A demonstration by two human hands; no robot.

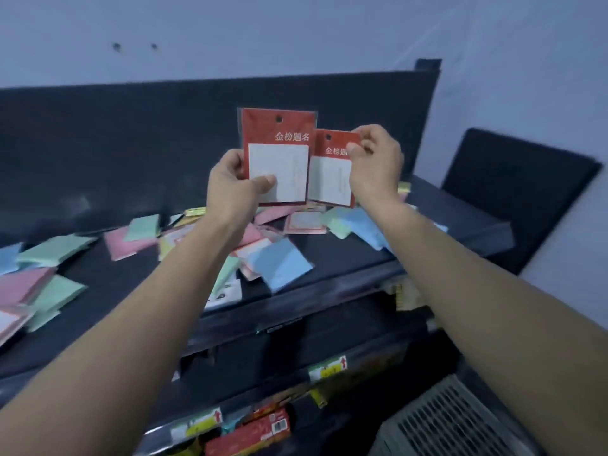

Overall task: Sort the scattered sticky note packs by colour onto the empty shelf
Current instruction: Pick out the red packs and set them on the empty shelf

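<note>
Gripping the larger red pack (278, 156) near its lower left corner, the left hand (237, 185) is curling its fingers behind the pack while its thumb is pressing on the white front panel. The right hand (375, 162) is pinching the smaller red pack (332, 172) at its upper right corner between the thumb and bent fingers. Both packs are standing upright in the air, side by side, their inner edges meeting; whether they are overlapping is unclear. They are hanging in front of the dark back panel (131, 143), above the middle of the shelf (345, 258). Below them, loose packs are lying scattered across the shelf: a blue pack (283, 264) near the front edge, a pink pack (126, 241) and a green pack (54, 250) towards the left end, and more are crowding the front left corner. Yellow price labels (329, 368) are sitting along the front edges of the lower shelves.
</note>
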